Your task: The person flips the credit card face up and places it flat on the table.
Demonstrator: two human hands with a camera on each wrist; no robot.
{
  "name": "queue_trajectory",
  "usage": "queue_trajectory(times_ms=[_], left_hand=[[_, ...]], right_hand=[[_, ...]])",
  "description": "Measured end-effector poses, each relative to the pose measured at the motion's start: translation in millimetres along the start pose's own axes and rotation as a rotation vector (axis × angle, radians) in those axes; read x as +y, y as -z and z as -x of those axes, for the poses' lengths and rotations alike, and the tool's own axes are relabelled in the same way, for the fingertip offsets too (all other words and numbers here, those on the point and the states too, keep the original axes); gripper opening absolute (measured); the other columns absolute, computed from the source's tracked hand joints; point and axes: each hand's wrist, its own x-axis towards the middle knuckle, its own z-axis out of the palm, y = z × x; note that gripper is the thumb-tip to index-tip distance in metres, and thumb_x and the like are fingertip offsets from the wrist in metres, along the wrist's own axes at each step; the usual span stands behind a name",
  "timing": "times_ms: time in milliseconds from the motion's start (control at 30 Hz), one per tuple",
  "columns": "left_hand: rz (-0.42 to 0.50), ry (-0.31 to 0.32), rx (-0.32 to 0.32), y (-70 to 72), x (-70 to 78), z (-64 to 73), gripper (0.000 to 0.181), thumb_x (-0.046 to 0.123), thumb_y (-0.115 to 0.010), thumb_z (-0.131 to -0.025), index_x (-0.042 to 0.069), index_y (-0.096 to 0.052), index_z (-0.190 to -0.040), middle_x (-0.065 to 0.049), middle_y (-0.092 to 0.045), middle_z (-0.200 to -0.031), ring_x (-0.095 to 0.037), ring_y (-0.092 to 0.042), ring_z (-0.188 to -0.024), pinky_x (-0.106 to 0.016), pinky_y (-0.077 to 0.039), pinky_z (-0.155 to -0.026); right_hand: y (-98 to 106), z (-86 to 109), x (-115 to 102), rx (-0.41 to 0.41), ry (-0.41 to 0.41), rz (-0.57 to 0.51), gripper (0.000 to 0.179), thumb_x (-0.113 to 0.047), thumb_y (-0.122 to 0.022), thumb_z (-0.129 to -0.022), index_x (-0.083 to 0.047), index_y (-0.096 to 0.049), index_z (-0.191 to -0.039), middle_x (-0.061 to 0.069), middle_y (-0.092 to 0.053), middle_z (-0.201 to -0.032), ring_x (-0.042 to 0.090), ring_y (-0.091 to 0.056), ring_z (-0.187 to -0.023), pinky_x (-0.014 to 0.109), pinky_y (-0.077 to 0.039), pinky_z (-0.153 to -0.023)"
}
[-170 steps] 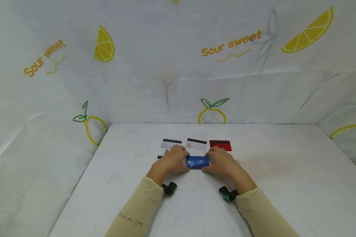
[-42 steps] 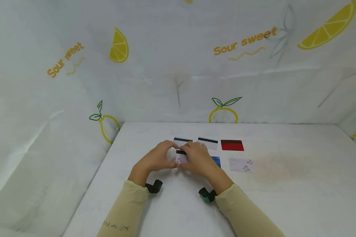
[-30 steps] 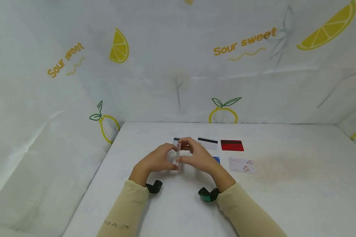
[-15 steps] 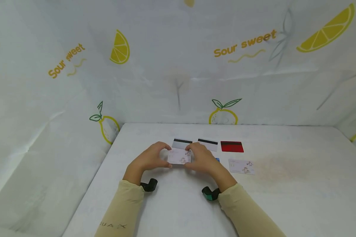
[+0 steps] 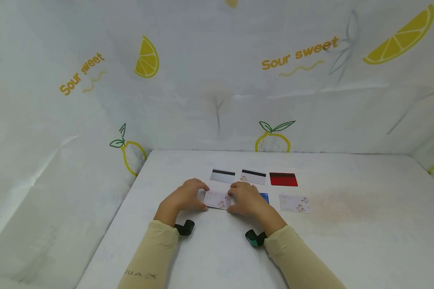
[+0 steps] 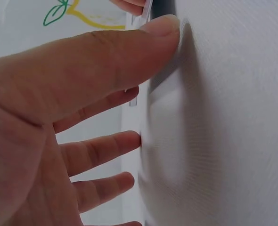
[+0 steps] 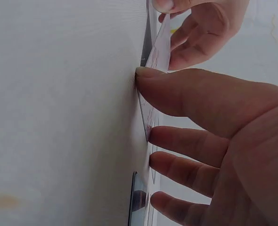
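A white plastic card with a pink floral print (image 5: 217, 200) lies between my two hands, printed face up, low over the table. My left hand (image 5: 188, 196) pinches its left end between thumb and fingers. At the right end, my right hand (image 5: 246, 198) holds it by the long edges with thumb and index finger. In the right wrist view the same card (image 7: 159, 54) tilts, its left end raised off the cloth and its right end at the surface. Behind my right hand, a blue card (image 5: 265, 197) is mostly hidden.
A back row holds a silver-white striped card (image 5: 222, 176), a white striped card (image 5: 253, 177) and a red card (image 5: 283, 179). Another floral white card (image 5: 295, 203) lies at the right. All lie on a white-covered table (image 5: 347, 241) before a lemon-print backdrop (image 5: 202, 60).
Both hands have gone left from the blue VIP card to a white card with its stripe up. They have lifted it, flipped it floral side up and lowered it towards the table.
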Motion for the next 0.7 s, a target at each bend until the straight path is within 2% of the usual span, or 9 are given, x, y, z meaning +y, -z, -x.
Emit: queue_trajectory(times_ms=[167,300,467,600,700], left_hand=[[-0.037,0.058,-0.008,-1.2,3.4,0.4,0.053,0.030,-0.088,-0.072,0.019,-0.068,-0.119,-0.007,-0.050,-0.140,-0.030,-0.044,-0.133,-0.050,-0.039,-0.109],[-0.030,0.052,-0.020,-2.5,3.9,-2.1,0.052,0.030,-0.088,-0.072,0.019,-0.068,-0.118,-0.007,-0.049,-0.140,-0.029,-0.044,-0.133,-0.049,-0.039,-0.109],[0.019,0.070,-0.014,0.8,2.6,-9.3,0.043,0.033,-0.081,-0.081,0.017,-0.066,-0.119,-0.007,-0.049,-0.140,-0.027,-0.044,-0.134,-0.047,-0.039,-0.110],[0.005,0.116,0.026,2.9,1.7,-22.9,0.051,0.037,-0.075,-0.086,0.018,-0.059,-0.131,-0.009,-0.048,-0.142,-0.028,-0.044,-0.135,-0.053,-0.039,-0.108],[-0.026,0.136,0.030,5.2,2.9,-34.8,0.064,0.036,-0.073,-0.088,0.019,-0.047,-0.144,-0.010,-0.043,-0.149,-0.031,-0.039,-0.139,-0.057,-0.036,-0.109]], right_hand=[[-0.5,-0.1,0.3,-0.003,-0.012,-0.019,0.044,-0.030,-0.081,-0.079,-0.013,-0.071,-0.118,0.008,-0.057,-0.136,0.031,-0.046,-0.132,0.056,-0.030,-0.113],[0.4,0.6,2.6,-0.005,-0.019,-0.026,0.045,-0.030,-0.082,-0.079,-0.012,-0.071,-0.118,0.009,-0.057,-0.136,0.032,-0.046,-0.132,0.055,-0.031,-0.113],[1.3,1.9,5.7,0.008,-0.005,-0.061,0.044,-0.028,-0.083,-0.078,-0.011,-0.071,-0.116,0.010,-0.057,-0.135,0.032,-0.047,-0.132,0.052,-0.034,-0.113],[0.5,1.8,5.7,0.019,0.016,-0.080,0.042,-0.027,-0.084,-0.077,-0.011,-0.072,-0.114,0.009,-0.058,-0.134,0.031,-0.048,-0.131,0.048,-0.036,-0.112],[-0.3,0.9,4.4,0.021,0.020,-0.081,0.042,-0.028,-0.084,-0.077,-0.011,-0.072,-0.114,0.009,-0.058,-0.134,0.031,-0.048,-0.131,0.048,-0.037,-0.112]])
